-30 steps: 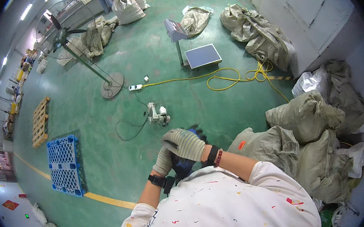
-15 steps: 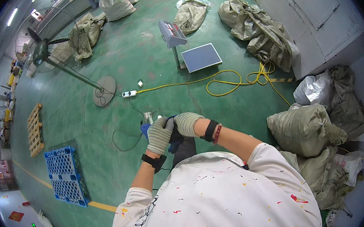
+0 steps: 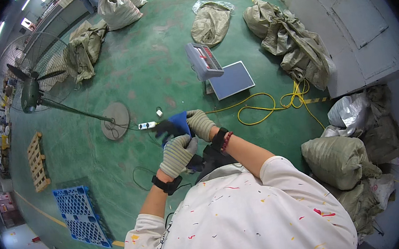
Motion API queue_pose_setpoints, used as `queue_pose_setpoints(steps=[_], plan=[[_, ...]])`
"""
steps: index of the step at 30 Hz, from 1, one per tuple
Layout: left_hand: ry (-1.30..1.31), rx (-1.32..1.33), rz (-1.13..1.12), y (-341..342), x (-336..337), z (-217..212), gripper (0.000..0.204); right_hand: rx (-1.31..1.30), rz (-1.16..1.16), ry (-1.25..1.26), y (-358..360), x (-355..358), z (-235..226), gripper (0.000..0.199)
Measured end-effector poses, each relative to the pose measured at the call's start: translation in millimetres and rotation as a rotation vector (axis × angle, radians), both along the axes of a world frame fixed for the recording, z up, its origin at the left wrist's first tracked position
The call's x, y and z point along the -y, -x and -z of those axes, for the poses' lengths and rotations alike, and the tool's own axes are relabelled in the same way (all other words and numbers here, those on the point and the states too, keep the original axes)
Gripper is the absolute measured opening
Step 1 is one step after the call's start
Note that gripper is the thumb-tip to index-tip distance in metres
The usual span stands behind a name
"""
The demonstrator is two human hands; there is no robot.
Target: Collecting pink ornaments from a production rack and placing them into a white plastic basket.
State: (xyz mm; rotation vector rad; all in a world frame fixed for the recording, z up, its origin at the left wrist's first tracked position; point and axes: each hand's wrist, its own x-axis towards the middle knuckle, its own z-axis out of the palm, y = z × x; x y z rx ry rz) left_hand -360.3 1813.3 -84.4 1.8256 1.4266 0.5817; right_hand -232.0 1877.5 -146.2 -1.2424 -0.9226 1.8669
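My left hand [image 3: 179, 155] and my right hand [image 3: 200, 124] wear striped knitted gloves and are close together in front of my body. Between and beyond them is a blue work glove [image 3: 180, 120] with dark fingers spread to the left. My right fingers pinch the edge of its blue cuff. The left hand is closed at the near side of the cuff, its fingertips partly hidden. Just below the left hand a dark-blue piece [image 3: 195, 162] shows; whether it is held cannot be made out.
A platform scale [image 3: 231, 80] stands ahead, with a yellow cable [image 3: 257, 121] looping nearby. A power strip [image 3: 147, 125] lies beside the fan's round base [image 3: 115, 120]. Stuffed sacks [image 3: 335, 162] are piled right. A blue plastic pallet [image 3: 81, 215] and a wooden pallet [image 3: 37, 161] lie left.
The blue glove has come up and outward between my hands, its dark fingers now showing. My right hand has shifted slightly left, pinching the cuff. The view has tilted and moved.
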Motion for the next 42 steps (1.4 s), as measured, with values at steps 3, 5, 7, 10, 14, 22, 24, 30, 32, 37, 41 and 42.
queue_pose_setpoints(steps=[3, 5, 7, 10, 14, 22, 24, 30, 32, 37, 41, 42], plan=[[-0.227, -0.091, -0.005, 23.1, -73.9, 14.7, 0.021, 0.167, -0.214, -0.112, 24.9, -82.9, 24.4, 0.034], [-0.247, -0.141, -0.030, 37.4, -123.5, 24.4, 0.021, 0.321, -0.519, -0.141, 39.0, -131.9, 20.7, 0.043], [-0.261, -0.210, -0.083, 42.9, -162.7, 29.5, 0.022, 0.241, -0.494, -0.125, 50.0, -173.8, 29.6, 0.044], [-0.144, -0.324, -0.046, 60.9, -250.3, 45.2, 0.023, 0.029, -0.395, -0.151, 70.6, -275.9, 40.1, 0.046], [0.129, -0.103, -0.120, 44.5, -395.6, 38.6, 0.025, -0.227, -0.244, -0.198, 81.0, -431.9, 47.1, 0.048], [0.168, -0.176, 0.059, 42.3, -598.9, 46.1, 0.027, -0.564, -0.328, 0.308, 71.7, -627.9, 55.4, 0.045], [0.201, -0.145, 0.111, 32.2, -660.1, 48.5, 0.026, -0.642, -0.286, 0.417, 76.9, -692.9, 101.4, 0.041], [0.303, -0.202, 0.249, 1.1, -826.0, 60.5, 0.027, -0.258, -0.167, -0.522, 55.1, -862.1, 147.7, 0.046], [0.329, -0.238, 0.364, 15.5, -869.7, 52.9, 0.025, -0.042, 0.034, -0.792, 41.3, -879.3, 139.1, 0.035], [0.239, -0.158, 0.627, 31.7, -1057.7, 9.9, 0.025, -0.939, 0.191, -0.041, 46.5, -1027.5, 63.8, 0.054], [0.301, -0.149, 0.686, 51.5, -1179.0, -3.1, 0.029, -1.194, 0.263, 0.021, 75.1, -1151.4, 54.5, 0.049], [0.355, -0.136, 0.691, 52.6, -1197.5, -5.9, 0.030, -1.171, 0.240, -0.008, 70.6, -1165.3, 53.1, 0.047]])
